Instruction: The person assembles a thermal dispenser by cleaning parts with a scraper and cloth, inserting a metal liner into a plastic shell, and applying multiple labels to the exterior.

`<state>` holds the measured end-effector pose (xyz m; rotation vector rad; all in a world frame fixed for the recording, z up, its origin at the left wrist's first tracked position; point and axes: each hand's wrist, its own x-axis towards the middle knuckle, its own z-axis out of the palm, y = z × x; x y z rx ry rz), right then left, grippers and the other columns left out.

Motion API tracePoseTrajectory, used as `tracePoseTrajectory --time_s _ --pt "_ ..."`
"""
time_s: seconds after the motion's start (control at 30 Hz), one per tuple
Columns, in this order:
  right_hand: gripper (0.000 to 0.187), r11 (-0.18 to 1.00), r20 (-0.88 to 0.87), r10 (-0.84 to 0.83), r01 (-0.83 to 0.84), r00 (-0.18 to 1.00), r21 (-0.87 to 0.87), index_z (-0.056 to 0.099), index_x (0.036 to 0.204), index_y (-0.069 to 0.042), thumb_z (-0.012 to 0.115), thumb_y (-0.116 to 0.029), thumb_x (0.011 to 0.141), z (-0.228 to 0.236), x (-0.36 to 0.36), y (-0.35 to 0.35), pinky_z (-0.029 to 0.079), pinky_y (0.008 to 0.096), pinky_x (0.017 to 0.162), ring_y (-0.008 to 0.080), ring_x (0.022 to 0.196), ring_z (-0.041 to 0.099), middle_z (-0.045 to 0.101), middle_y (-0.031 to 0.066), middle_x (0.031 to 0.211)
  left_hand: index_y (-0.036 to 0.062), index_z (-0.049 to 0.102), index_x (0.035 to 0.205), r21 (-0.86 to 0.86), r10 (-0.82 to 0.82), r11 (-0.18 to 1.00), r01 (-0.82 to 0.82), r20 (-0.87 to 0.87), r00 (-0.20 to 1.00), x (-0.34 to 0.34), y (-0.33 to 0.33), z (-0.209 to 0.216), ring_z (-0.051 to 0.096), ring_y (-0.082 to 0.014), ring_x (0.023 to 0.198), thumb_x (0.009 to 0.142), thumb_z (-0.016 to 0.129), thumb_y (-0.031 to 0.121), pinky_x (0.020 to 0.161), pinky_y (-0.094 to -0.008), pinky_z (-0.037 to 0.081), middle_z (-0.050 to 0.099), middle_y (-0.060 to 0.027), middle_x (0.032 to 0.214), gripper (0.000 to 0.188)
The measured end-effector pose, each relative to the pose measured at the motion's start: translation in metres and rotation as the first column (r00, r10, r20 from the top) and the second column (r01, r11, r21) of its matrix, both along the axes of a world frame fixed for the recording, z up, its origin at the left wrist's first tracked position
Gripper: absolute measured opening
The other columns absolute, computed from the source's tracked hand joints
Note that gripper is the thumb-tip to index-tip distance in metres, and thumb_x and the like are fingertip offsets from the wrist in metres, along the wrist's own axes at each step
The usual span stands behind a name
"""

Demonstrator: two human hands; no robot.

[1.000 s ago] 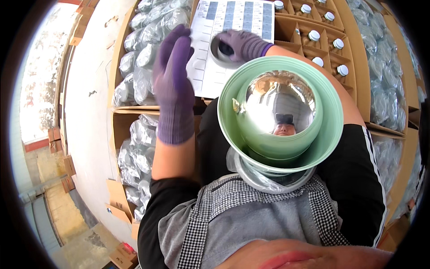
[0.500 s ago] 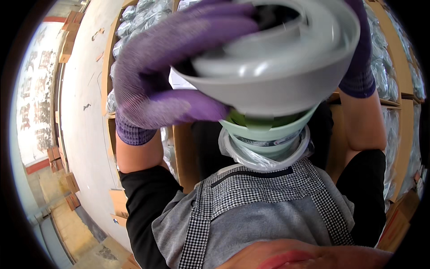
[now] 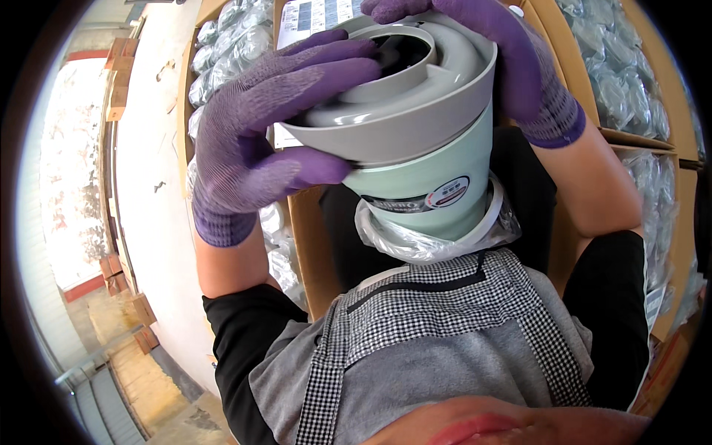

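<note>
A grey round lid with a raised ring and a dark hole in its middle sits on top of a mint-green bucket. My left hand, in a purple knit glove, grips the lid's left side, thumb below the rim and fingers over the top. My right hand, gloved alike, holds the far right part of the rim; its thumb is hidden. Round labels mark the bucket's front. Clear plastic film and a pale curved ring surround its lower part, close to my checked apron.
An open carton of plastic-wrapped items stands at the far left. More wrapped items fill cartons on the right. A printed sheet lies behind the lid. Pale floor stretches along the left.
The grey lid has come down onto the bucket, covering the opening whose green inside showed before. Both hands moved with it, the right one inward to the left.
</note>
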<state>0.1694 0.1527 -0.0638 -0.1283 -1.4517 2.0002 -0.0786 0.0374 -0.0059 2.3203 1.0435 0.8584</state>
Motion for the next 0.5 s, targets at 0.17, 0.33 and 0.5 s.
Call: tracePoseTrajectory --time_s 0.17,0.33,0.5 --pt "0.046 0.803 -0.331 0.411 -0.509 0.85 -0.31 0.061 0.123 0.01 0.053 -0.027 0.095 -0.054 -0.038 0.045 0.041 0.0413 0.113 0.0293 0.125 0.057 0.057 0.0207 0.136 -0.0059 0.066 0.125 0.06 0.354 0.935 -0.349 -0.085 0.932 0.065 -0.019 0.005 0.069 -0.0271 0.105 0.081 0.076 0.027 0.097 -0.0383 0.052 0.072 -0.0201 0.115 0.055" --pt "0.043 0.91 -0.281 0.395 -0.415 0.875 -0.014 0.067 0.112 0.008 0.055 -0.029 0.093 -0.041 -0.043 0.059 0.041 0.0425 0.113 0.0314 0.125 0.056 0.06 0.0224 0.13 -0.0061 0.065 0.127 -0.118 0.408 0.907 -0.405 0.001 0.913 0.064 -0.027 0.02 0.07 -0.0257 0.1 0.083 0.077 0.024 0.092 -0.0374 0.054 0.072 -0.0201 0.112 0.054" --pt "0.046 0.851 -0.298 0.443 -0.501 0.846 -0.156 0.068 0.114 0.007 0.056 -0.032 0.093 -0.046 -0.041 0.056 0.038 0.0384 0.113 0.0289 0.126 0.054 0.06 0.0211 0.129 -0.0085 0.063 0.128 -0.084 0.328 0.941 -0.327 -0.012 0.945 0.057 -0.029 0.017 0.068 -0.0277 0.11 0.08 0.078 0.021 0.1 -0.0395 0.05 0.07 -0.0216 0.118 0.058"
